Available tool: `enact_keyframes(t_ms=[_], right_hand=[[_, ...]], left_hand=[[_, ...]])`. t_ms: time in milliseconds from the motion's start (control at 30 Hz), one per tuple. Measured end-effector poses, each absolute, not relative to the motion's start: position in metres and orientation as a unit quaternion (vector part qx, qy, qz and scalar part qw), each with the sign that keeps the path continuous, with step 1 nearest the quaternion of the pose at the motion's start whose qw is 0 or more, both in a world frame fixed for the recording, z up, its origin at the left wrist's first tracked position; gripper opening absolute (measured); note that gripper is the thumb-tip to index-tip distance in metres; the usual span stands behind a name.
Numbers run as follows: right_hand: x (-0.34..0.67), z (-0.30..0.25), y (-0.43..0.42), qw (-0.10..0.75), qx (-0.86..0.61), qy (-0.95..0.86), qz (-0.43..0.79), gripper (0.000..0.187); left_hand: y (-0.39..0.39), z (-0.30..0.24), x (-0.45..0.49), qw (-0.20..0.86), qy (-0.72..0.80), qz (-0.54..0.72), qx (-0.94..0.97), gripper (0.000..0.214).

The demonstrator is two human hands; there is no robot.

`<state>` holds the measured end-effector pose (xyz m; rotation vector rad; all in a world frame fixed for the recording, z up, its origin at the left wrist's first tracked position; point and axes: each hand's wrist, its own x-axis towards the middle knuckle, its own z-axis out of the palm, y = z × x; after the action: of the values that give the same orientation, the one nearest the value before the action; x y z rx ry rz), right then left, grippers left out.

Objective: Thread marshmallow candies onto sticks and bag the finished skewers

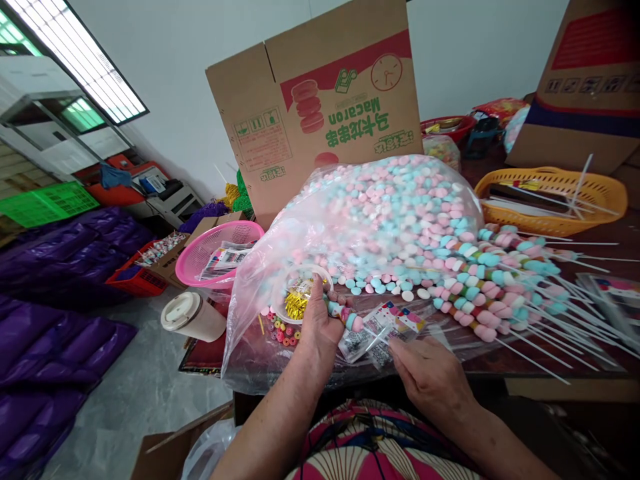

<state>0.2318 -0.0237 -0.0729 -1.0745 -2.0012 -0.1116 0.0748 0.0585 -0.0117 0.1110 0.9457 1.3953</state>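
My left hand is closed round the top of a candy skewer of pink and blue marshmallow pieces, beside a clear cup of gold twist ties. My right hand pinches the lower end of a clear printed wrapper bag that lies over the skewer. Both hands work at the table's front edge, just in front of a big clear plastic bag of pink, blue and white marshmallows. A heap of finished skewers lies to the right, sticks pointing right.
An orange basket with sticks sits at the back right. A Macaron cardboard box stands behind the bag. Left are a pink basket, a lidded paper cup and small ring candies. Purple bags cover the floor at left.
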Motion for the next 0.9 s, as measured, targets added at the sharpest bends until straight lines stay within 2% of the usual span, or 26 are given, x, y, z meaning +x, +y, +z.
enact_keyframes(t_ms=[133,333,400,567,667,800,900], right_hand=[[0.226,-0.077,-0.022,0.395,-0.449,-0.8,-0.041,0.026],[0.213,-0.076,-0.024,0.388,-0.501,-0.758,0.153,0.028],[0.214,-0.076,-0.024,0.391,-0.508,-0.746,0.181,0.028],[0.216,-0.076,-0.025,0.369,-0.499,-0.784,0.011,0.03],[0.21,-0.077,-0.025,0.36,-0.504,-0.783,-0.058,0.031],[0.208,-0.08,-0.021,0.369,-0.53,-0.763,-0.036,0.032],[0.216,-0.082,-0.016,0.379,-0.539,-0.753,0.008,0.033]], left_hand=[[0.051,-0.019,0.085,0.695,0.407,0.593,0.019,0.041],[0.035,-0.033,0.102,0.727,0.379,0.568,0.064,0.048],[0.036,-0.034,0.098,0.731,0.39,0.555,0.071,0.047],[0.04,-0.032,0.09,0.724,0.398,0.562,0.052,0.039],[0.031,-0.037,0.102,0.734,0.381,0.557,0.073,0.047],[0.011,-0.049,0.115,0.748,0.398,0.517,0.123,0.053],[0.0,-0.057,0.106,0.749,0.447,0.433,0.229,0.05]])
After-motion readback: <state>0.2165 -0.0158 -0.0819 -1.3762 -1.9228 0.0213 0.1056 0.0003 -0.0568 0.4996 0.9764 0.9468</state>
